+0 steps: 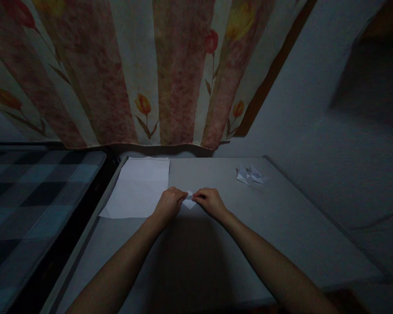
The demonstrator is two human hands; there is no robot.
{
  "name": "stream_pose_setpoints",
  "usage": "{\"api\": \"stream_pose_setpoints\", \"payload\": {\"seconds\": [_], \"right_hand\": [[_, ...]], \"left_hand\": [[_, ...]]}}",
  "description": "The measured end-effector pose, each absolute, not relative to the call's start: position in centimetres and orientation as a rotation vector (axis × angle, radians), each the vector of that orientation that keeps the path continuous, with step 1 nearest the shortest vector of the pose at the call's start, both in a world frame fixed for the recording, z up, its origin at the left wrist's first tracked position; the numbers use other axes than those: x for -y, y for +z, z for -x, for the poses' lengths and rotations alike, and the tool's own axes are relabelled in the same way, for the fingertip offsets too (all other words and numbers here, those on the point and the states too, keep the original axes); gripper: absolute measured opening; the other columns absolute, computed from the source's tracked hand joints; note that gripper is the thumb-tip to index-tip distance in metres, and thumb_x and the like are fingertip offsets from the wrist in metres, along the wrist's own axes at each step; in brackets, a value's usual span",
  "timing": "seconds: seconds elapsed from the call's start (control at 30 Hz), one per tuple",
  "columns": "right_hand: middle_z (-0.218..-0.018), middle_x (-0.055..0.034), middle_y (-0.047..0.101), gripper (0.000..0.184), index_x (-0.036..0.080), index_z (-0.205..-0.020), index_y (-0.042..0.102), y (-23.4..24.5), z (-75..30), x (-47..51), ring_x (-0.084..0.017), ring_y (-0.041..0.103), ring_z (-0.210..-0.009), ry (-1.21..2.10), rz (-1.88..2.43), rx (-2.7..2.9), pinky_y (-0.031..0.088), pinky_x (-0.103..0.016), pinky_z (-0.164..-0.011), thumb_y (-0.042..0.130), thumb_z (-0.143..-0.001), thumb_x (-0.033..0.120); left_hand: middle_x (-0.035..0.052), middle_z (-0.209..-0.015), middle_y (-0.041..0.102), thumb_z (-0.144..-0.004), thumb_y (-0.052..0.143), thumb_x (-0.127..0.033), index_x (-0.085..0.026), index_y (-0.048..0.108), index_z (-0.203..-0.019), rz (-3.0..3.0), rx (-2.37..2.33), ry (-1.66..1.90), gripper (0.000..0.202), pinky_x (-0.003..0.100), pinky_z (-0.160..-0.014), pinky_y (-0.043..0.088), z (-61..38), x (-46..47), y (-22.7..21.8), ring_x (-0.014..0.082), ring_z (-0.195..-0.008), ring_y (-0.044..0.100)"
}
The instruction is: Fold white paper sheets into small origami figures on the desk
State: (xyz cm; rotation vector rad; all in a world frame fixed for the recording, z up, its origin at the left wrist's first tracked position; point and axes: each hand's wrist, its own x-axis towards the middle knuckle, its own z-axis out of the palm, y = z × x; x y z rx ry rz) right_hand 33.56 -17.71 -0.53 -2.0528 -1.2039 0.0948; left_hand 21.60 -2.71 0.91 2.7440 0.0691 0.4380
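A small piece of folded white paper (189, 203) is held between my two hands above the middle of the table. My left hand (170, 202) pinches its left side with thumb and fingers. On the opposite side, my right hand (211, 200) pinches the right edge. The paper shows creases and a pointed lower end; its upper part is partly covered by my fingertips. To the left, close to my left hand, lie white paper sheets (137, 185). Folded white paper shapes (249, 174) with pointed corners sit at the back right.
The pale table (281, 235) meets a wall (314, 144) at the back and right. A striped curtain (134, 74) with tulips hangs behind it. Left of the table is a mattress with a checked cover (36, 196), with a dark gap between.
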Motion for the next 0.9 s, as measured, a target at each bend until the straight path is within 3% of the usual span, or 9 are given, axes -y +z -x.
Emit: {"api": "stream_pose_setpoints", "payload": {"seconds": [0.23,0.4,0.5,0.67,0.8,0.9], "right_hand": [[-0.088,-0.0047,0.072,0.014,0.021,-0.089,0.071,-0.7,-32.8,17.4,-0.018,0.063,-0.084,-0.032,2.227,1.348,0.044,-0.029,-0.080,0.057,-0.086,0.025],[-0.070,-0.0030,0.069,0.011,0.018,-0.079,0.070,-0.2,-32.5,17.0,-0.016,0.061,-0.065,-0.084,2.109,1.050,0.045,-0.027,-0.066,0.061,-0.080,0.024],[-0.063,-0.0018,0.067,0.013,0.016,-0.076,0.071,0.1,-32.2,16.6,-0.015,0.059,-0.056,-0.020,1.898,0.845,0.046,-0.025,-0.057,0.063,-0.075,0.026],[-0.072,-0.0046,0.071,0.019,0.017,-0.081,0.073,1.0,-31.1,16.3,-0.017,0.063,-0.063,0.046,1.722,0.781,0.050,-0.027,-0.062,0.059,-0.078,0.030],[-0.093,-0.0083,0.071,0.030,0.017,-0.103,0.071,1.9,-30.5,16.6,-0.018,0.064,-0.085,0.052,1.609,1.012,0.050,-0.031,-0.078,0.050,-0.087,0.031],[-0.096,-0.0088,0.067,0.036,0.017,-0.118,0.063,2.1,-30.3,16.8,-0.018,0.062,-0.086,0.014,1.561,1.212,0.050,-0.030,-0.076,0.051,-0.086,0.029]], "left_hand": [[0.0113,-0.092,0.068,-0.086,0.039,-0.012,-0.014,0.062,-0.113,-2.933,-0.003,0.400,0.035,0.037,-0.082,0.047,-21.8,3.7,0.3,0.0213,-0.087,0.060],[0.0164,-0.124,0.056,-0.073,0.047,-0.013,-0.010,0.042,-0.135,-2.936,0.028,0.426,0.063,0.042,-0.089,0.043,-21.2,4.5,0.9,0.0272,-0.107,0.052],[0.0173,-0.136,0.047,-0.070,0.050,-0.018,-0.009,0.037,-0.138,-2.954,0.029,0.457,0.070,0.043,-0.092,0.040,-21.0,5.0,1.3,0.0303,-0.115,0.047],[0.0161,-0.125,0.057,-0.076,0.046,-0.017,-0.008,0.044,-0.132,-2.987,-0.045,0.553,0.056,0.042,-0.086,0.044,-21.0,5.4,1.5,0.0285,-0.103,0.054],[0.0158,-0.118,0.062,-0.081,0.042,-0.016,-0.009,0.048,-0.129,-2.920,-0.143,0.718,0.049,0.037,-0.084,0.047,-20.8,5.0,1.1,0.0238,-0.094,0.060],[0.0148,-0.102,0.067,-0.085,0.040,-0.017,-0.007,0.046,-0.130,-2.855,-0.145,0.840,0.046,0.032,-0.079,0.050,-20.7,4.5,0.7,0.0207,-0.086,0.063]]}}
